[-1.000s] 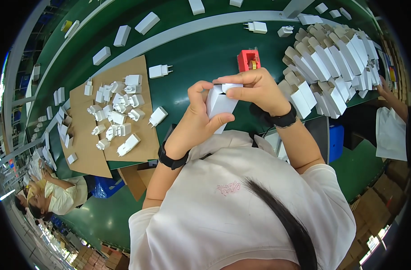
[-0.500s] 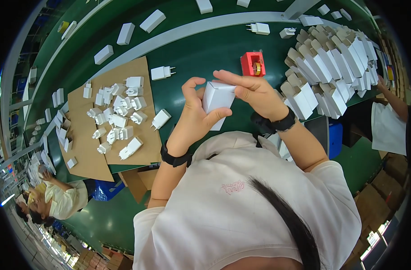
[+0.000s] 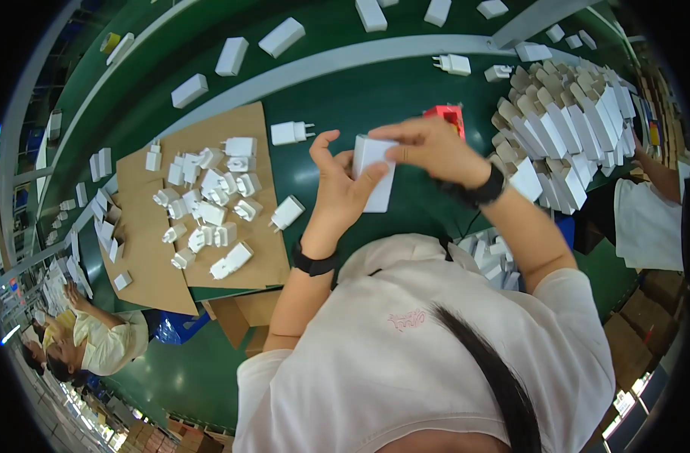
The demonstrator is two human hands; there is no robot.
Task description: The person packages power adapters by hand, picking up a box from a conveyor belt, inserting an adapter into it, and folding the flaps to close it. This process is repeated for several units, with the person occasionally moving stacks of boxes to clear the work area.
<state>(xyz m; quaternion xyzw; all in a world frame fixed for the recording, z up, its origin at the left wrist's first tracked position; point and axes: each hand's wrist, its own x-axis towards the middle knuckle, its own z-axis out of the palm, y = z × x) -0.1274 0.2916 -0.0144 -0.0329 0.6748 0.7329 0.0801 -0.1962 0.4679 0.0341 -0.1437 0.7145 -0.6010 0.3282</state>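
Observation:
A small white carton stands tilted between my hands over the green table. My left hand is closed on its left side, thumb across the front face, with the index finger sticking up. Fingers of my right hand pinch the carton's upper end; what they do at the flap is partly hidden. Behind the right hand a red tape dispenser is mostly covered. Left of my hands lie a two-pin white plug adapter and another white adapter.
Several white adapters lie on a brown cardboard sheet at the left. Open white cartons are stacked at the right. Closed cartons sit beyond the pale rail. Co-workers sit at far left and far right.
My right hand has shifted from lying over the carton's top to pinching its upper end, and now covers most of the tape dispenser. The whole view has shifted slightly.

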